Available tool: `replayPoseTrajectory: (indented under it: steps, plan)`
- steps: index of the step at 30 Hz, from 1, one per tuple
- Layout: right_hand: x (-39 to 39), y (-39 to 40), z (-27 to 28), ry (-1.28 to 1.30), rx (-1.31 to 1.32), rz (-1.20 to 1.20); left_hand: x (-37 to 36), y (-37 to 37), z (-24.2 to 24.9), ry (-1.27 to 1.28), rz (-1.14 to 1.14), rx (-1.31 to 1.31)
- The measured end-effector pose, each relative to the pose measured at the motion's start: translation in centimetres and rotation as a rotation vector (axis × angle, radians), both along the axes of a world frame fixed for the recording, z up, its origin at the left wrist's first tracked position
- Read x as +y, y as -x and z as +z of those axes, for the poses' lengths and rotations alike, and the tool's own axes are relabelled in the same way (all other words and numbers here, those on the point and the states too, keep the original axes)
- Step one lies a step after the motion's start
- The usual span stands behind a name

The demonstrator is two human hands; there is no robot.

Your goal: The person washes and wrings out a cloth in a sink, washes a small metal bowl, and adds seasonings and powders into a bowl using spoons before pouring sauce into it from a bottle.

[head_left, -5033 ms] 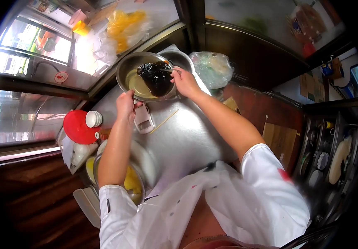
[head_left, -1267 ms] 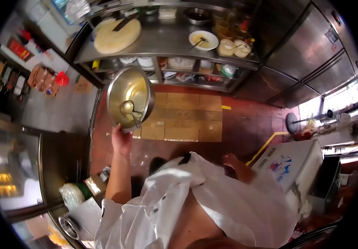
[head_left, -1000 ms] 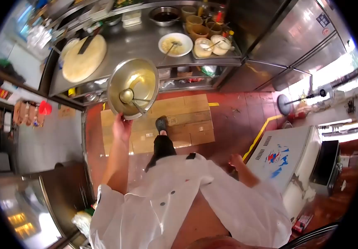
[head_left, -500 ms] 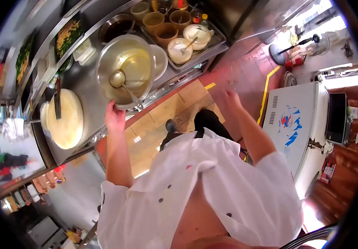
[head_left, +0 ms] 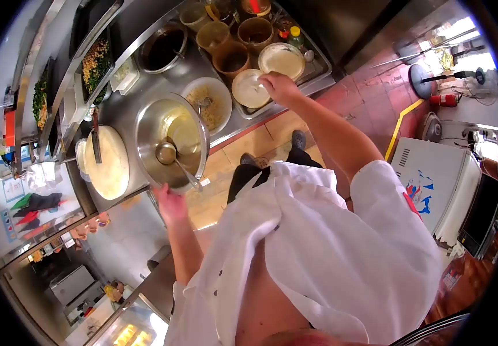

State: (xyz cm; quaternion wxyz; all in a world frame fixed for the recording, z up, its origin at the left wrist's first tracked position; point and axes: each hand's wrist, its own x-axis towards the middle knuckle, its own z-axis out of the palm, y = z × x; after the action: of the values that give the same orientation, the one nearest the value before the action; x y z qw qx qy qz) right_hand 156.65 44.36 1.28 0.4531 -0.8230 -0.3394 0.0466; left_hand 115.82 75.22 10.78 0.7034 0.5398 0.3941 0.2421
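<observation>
since half a second ago your right hand (head_left: pixel 279 87) has swung up from over the floor to the condiment tray (head_left: pixel 318 72), and the steel bowl (head_left: pixel 171 144) has come down lower over the counter edge. your right hand's fingers are bunched together at the rim of a small bowl of white paste (head_left: pixel 251 89); whether they pinch the spoon handle there you cannot tell from this view. just beside it on the tray sits another pale bowl (head_left: pixel 282 59), with brown cups (head_left: pixel 230 56) behind. your left hand (head_left: pixel 170 203) is clamped on the near rim of the steel bowl, which tilts toward you with yellowish liquid in it and a ladle (head_left: pixel 171 157) lying inside, handle pointing at your wrist. outward from the bowl: a white dish of crumbly yellow food (head_left: pixel 207 104) touches its far side, a round cutting board (head_left: pixel 106 161) with a cleaver (head_left: pixel 95 135) on it lies to the left, and a pot of dark sauce (head_left: pixel 163 46) stands further back on the steel counter (head_left: pixel 130 98).
</observation>
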Motion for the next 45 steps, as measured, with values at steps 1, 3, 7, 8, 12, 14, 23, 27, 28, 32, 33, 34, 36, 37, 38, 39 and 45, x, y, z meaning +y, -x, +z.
replayPoseTrajectory:
  steps: [1, 3, 7, 8, 12, 14, 23, 27, 28, 32, 33, 34, 36, 37, 38, 39, 45]
  plan:
    - [-0.4, 0.2, 0.7, 0.019, -0.013, 0.049, -0.5, -0.5, 0.4, 0.028, 0.037, 0.011]
    - [-1.2, 0.6, 1.8, 0.057, -0.043, 0.144, -2.5, -2.7, 2.5, 0.092, 0.142, 0.053]
    - [-2.0, 0.8, 3.9, -0.068, -0.010, -0.083, -2.7, -5.7, 4.4, 0.203, 0.193, 0.180]
    - [-1.7, 0.9, 3.1, -0.061, -0.022, -0.149, -2.4, -6.2, 4.1, 0.175, 0.130, 0.172]
    - [0.8, 2.9, -0.2, -0.010, 0.157, -0.304, -1.2, -8.4, 3.3, 0.225, 0.066, 0.215]
    - [1.7, 3.6, -0.7, -0.066, 0.311, -0.332, -0.7, -9.5, 3.5, 0.295, 0.085, 0.194]
    - [-0.5, 4.2, 0.1, 0.043, 0.425, -0.487, 2.1, -9.9, 2.5, 0.354, -0.076, 0.039]
    - [-0.5, 4.2, -0.3, 0.009, 0.557, -0.613, 2.7, -10.0, 2.5, 0.369, -0.057, 0.082]
    - [-0.4, 4.5, 0.3, -0.014, 0.587, -0.667, 2.6, -10.1, 2.7, 0.353, -0.026, 0.108]
    - [-0.8, 4.7, 0.4, -0.139, 0.611, -0.793, 3.8, -9.3, 0.7, 0.311, -0.050, 0.115]
    - [-0.9, 4.7, 0.9, -0.176, 0.622, -0.813, 3.6, -9.5, 1.2, 0.300, -0.040, 0.121]
    - [-1.0, 4.5, 1.7, -0.214, 0.631, -0.832, 3.4, -9.9, 1.7, 0.287, -0.028, 0.126]
    - [-1.1, 3.8, 2.7, -0.294, 0.609, -0.823, 2.6, -10.6, 3.4, 0.250, -0.024, 0.197]
    - [-1.3, 3.5, 3.2, -0.298, 0.597, -0.812, 2.2, -10.9, 4.0, 0.229, -0.019, 0.232]
    - [-1.5, 3.4, 3.8, -0.301, 0.588, -0.797, 2.0, -11.1, 4.0, 0.214, -0.041, 0.228]
    - [-1.2, 3.6, 5.5, -0.305, 0.582, -0.779, 1.9, -11.2, 4.1, 0.197, -0.057, 0.226]
    - [4.6, 8.1, 13.5, -0.338, 0.361, -0.447, 0.7, -12.2, 3.2, 0.167, -0.073, 0.289]
